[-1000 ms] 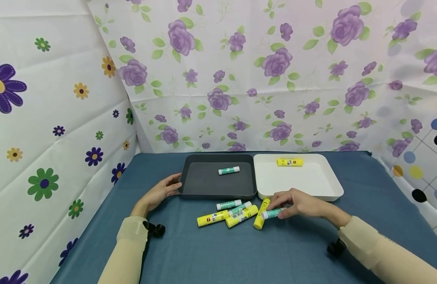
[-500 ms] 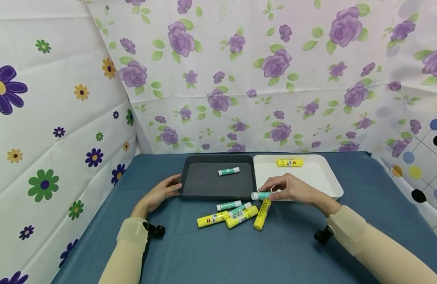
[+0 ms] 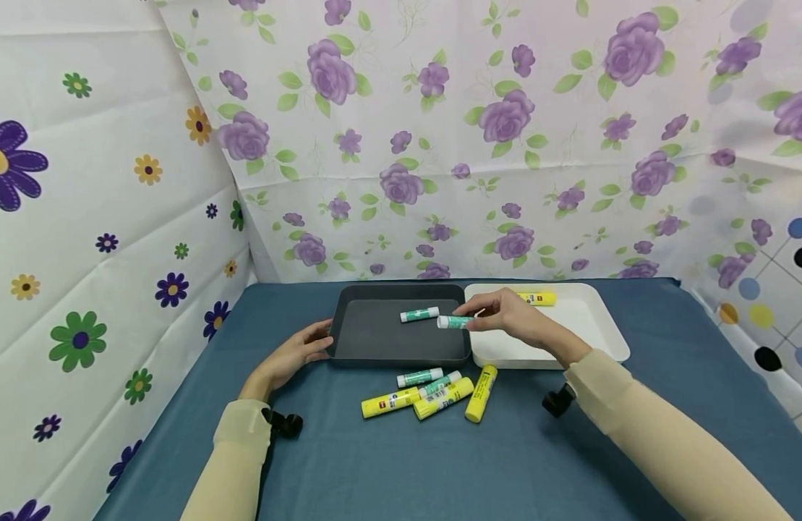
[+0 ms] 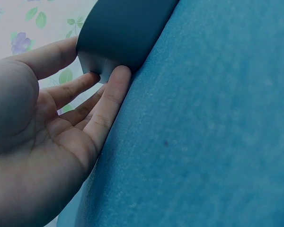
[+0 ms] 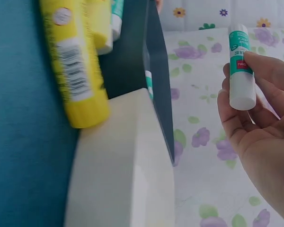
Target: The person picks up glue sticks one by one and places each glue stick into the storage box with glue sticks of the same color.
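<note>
My right hand (image 3: 514, 322) pinches a green-and-white glue stick (image 5: 241, 71) between thumb and fingers, raised where the dark grey tray (image 3: 374, 344) and the white tray (image 3: 586, 329) meet. Its white end points left, over the dark tray. Inside that tray lies another green glue stick (image 3: 419, 314). A yellow glue stick (image 3: 540, 298) lies at the back of the white tray, partly behind my right hand. My left hand (image 3: 299, 349) rests its extended fingertips against the dark tray's left side; the left wrist view shows them at its outer wall (image 4: 128, 35).
In front of the trays, green glue sticks (image 3: 419, 377) and yellow glue sticks (image 3: 481, 394) lie loose on the blue cloth (image 3: 401, 463), some touching or overlapping. A flowered curtain (image 3: 401, 181) hangs behind the table.
My right hand has carried the green glue stick up and left, from beside the front yellow stick to above the dark tray's right edge. My left hand stays in place.
</note>
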The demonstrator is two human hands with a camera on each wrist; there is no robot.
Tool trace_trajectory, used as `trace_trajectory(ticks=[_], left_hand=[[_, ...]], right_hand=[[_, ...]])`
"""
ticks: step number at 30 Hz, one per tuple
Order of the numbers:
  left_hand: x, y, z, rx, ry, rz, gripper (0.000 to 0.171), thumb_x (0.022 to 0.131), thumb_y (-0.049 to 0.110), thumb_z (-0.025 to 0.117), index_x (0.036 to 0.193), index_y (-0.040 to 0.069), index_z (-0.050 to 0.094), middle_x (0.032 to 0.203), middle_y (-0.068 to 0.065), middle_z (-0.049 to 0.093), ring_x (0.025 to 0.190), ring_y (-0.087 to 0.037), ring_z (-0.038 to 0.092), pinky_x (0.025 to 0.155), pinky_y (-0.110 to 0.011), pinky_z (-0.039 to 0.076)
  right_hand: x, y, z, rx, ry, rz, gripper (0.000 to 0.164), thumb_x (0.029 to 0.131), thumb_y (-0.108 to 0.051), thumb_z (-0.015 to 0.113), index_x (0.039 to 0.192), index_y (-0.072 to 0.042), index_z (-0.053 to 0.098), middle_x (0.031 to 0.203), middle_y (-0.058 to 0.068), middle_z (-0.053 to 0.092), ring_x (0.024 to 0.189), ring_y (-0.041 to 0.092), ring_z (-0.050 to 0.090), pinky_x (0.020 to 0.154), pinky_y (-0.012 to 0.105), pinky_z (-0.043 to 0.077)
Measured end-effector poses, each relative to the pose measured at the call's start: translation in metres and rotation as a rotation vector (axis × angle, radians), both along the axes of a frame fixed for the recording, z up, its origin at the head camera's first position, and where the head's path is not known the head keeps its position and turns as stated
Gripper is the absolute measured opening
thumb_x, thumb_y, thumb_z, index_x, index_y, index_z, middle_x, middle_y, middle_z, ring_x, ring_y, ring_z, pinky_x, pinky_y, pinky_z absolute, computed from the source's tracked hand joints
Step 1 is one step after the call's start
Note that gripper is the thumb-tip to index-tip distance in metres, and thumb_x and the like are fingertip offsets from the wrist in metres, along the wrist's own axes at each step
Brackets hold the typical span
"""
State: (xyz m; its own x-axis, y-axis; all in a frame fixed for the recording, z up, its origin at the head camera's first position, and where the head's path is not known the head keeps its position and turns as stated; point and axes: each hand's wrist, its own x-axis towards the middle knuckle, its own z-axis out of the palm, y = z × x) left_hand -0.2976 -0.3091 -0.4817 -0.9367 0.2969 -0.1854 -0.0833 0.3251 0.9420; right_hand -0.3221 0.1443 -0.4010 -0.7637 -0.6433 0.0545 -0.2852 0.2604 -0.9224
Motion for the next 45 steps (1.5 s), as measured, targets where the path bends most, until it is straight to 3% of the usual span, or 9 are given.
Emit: trace_trajectory(ticks=[7, 14, 22, 31, 37, 41, 45], left_hand=[[0.0, -0.001, 0.002, 0.004, -0.007, 0.009, 0.067, 0.112, 0.029, 0.053, 0.167, 0.008, 0.022, 0.164, -0.024, 0.029, 0.148, -0.042, 0.036, 0.119, -0.056, 0.038], [-0.001, -0.001, 0.001, 0.003, -0.001, 0.01, 0.067, 0.111, 0.029, 0.054, 0.167, 0.008, 0.022, 0.164, -0.024, 0.029, 0.147, -0.041, 0.036, 0.119, -0.056, 0.038], [-0.002, -0.002, -0.001, 0.015, -0.002, 0.012, 0.068, 0.111, 0.029, 0.055, 0.167, 0.008, 0.022, 0.163, -0.024, 0.03, 0.146, -0.041, 0.037, 0.119, -0.056, 0.038], [-0.002, -0.004, -0.001, 0.025, -0.009, 0.014, 0.067, 0.111, 0.029, 0.055, 0.166, 0.008, 0.023, 0.164, -0.023, 0.03, 0.147, -0.041, 0.037, 0.119, -0.056, 0.038], [0.0, -0.003, -0.002, 0.025, -0.005, 0.0, 0.068, 0.111, 0.029, 0.055, 0.167, 0.008, 0.022, 0.164, -0.024, 0.03, 0.147, -0.041, 0.036, 0.119, -0.056, 0.037], [0.0, -0.002, -0.003, 0.029, -0.008, -0.005, 0.067, 0.111, 0.029, 0.055, 0.167, 0.009, 0.023, 0.163, -0.023, 0.031, 0.147, -0.041, 0.037, 0.119, -0.055, 0.037], [0.0, -0.002, -0.003, 0.036, -0.01, -0.002, 0.066, 0.111, 0.028, 0.055, 0.166, 0.009, 0.024, 0.163, -0.023, 0.032, 0.147, -0.041, 0.037, 0.119, -0.056, 0.037]], right_hand=[[-0.025, -0.014, 0.006, 0.037, 0.02, -0.014, 0.033, 0.099, -0.018, 0.074, 0.129, -0.007, 0.074, 0.129, 0.009, 0.07, 0.105, 0.037, 0.064, 0.099, 0.053, 0.055], [-0.046, -0.032, 0.011, 0.059, 0.014, -0.012, 0.039, 0.098, -0.015, 0.074, 0.135, -0.001, 0.069, 0.136, 0.012, 0.067, 0.123, 0.03, 0.061, 0.107, 0.052, 0.051], [-0.064, -0.053, 0.013, 0.026, 0.006, 0.0, 0.034, 0.098, -0.01, 0.073, 0.132, -0.004, 0.072, 0.135, 0.013, 0.068, 0.126, 0.031, 0.061, 0.109, 0.053, 0.05], [-0.08, -0.073, 0.01, 0.049, -0.001, 0.016, 0.032, 0.099, -0.009, 0.071, 0.131, -0.004, 0.073, 0.152, 0.017, 0.054, 0.147, 0.032, 0.042, 0.115, 0.053, 0.044], [-0.089, -0.086, 0.001, 0.043, 0.008, 0.034, 0.027, 0.099, -0.005, 0.071, 0.126, -0.006, 0.076, 0.14, 0.01, 0.065, 0.137, 0.03, 0.054, 0.11, 0.051, 0.05], [-0.092, -0.094, -0.007, 0.037, 0.012, 0.04, 0.027, 0.097, -0.001, 0.071, 0.124, -0.001, 0.076, 0.132, 0.013, 0.069, 0.12, 0.029, 0.065, 0.102, 0.048, 0.056], [-0.093, -0.101, -0.011, 0.056, -0.002, 0.035, 0.027, 0.097, 0.002, 0.071, 0.124, 0.0, 0.076, 0.127, 0.014, 0.069, 0.113, 0.027, 0.067, 0.098, 0.044, 0.059]])
